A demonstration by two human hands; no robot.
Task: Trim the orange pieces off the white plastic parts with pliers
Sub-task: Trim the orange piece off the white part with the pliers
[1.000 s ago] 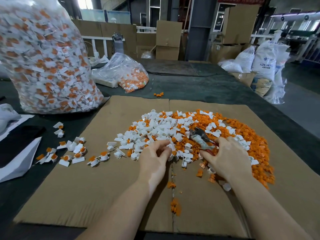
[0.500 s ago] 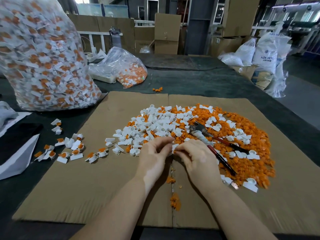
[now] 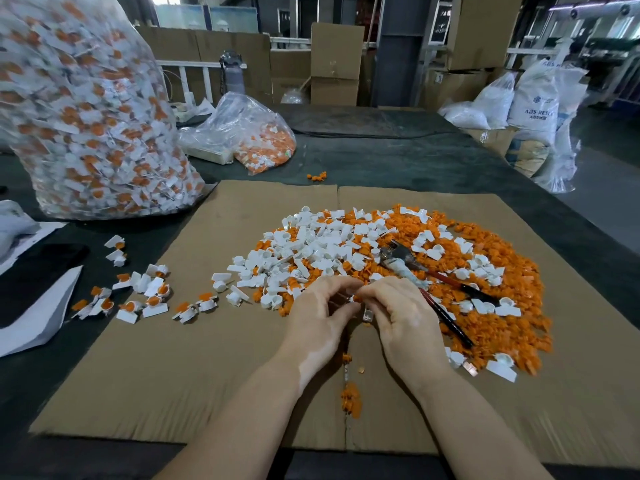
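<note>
My left hand (image 3: 320,318) and my right hand (image 3: 407,318) meet fingertip to fingertip at the near edge of the pile. Between them they pinch one small white plastic part with an orange piece (image 3: 356,298); the fingers mostly hide it. The pliers (image 3: 427,275), with red and black handles, lie loose on the pile just right of my right hand, with neither hand on them. Trimmed white parts (image 3: 311,247) are heaped on the left of the pile, and cut orange pieces (image 3: 505,327) spread to the right.
A row of white parts with orange pieces (image 3: 145,296) lies left on the cardboard sheet (image 3: 194,368). A big clear bag of parts (image 3: 86,116) stands far left, and a smaller bag (image 3: 256,133) behind. Orange crumbs (image 3: 350,398) lie along the cardboard seam. Boxes and sacks stand beyond the table.
My right hand has let go of the pliers, left them on the pile and moved left to join my left hand on a small part.
</note>
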